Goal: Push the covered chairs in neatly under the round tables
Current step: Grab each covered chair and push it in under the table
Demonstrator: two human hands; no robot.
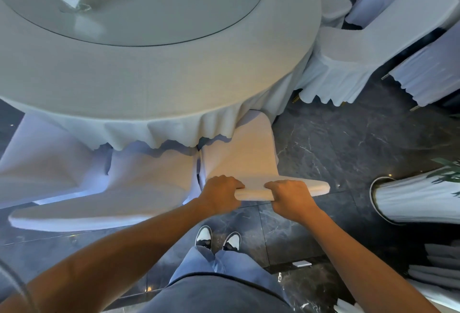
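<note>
- Both bare arms reach forward and down from the person to the top edge of a white covered chair (246,161), the landmark for the rest.
- The left hand (220,194) is clamped on the left end of the chair's backrest top, fingers curled over the far side and thumb at the near edge.
- The right hand (290,197) is clamped on the same top edge just to the right, knuckles up, fingers wrapped over; the backrest's right end sticks out past it.
- The two hands sit near each other, apart, with a short stretch of backrest between them.
- The chair's seat lies partly under the draped skirt of the round table (159,83), which spreads ahead of the chair; the cloth hem hangs over the seat's front part.
- A glass turntable (139,16) lies on the table, farther from the chair.
- Just left of the chair, almost touching it, stands a second covered chair (129,188), its seat also under the skirt; a third (42,163) is left of that.
- To the right and ahead of the chair, another covered chair (348,61) stands by the table's edge, with more behind it.
- Right of the chair, well apart, a white-wrapped stand (418,200) with green leaves rises from the dark marble floor (348,138).
- The person's two shoes (217,238) are planted on the floor right behind the chair.
</note>
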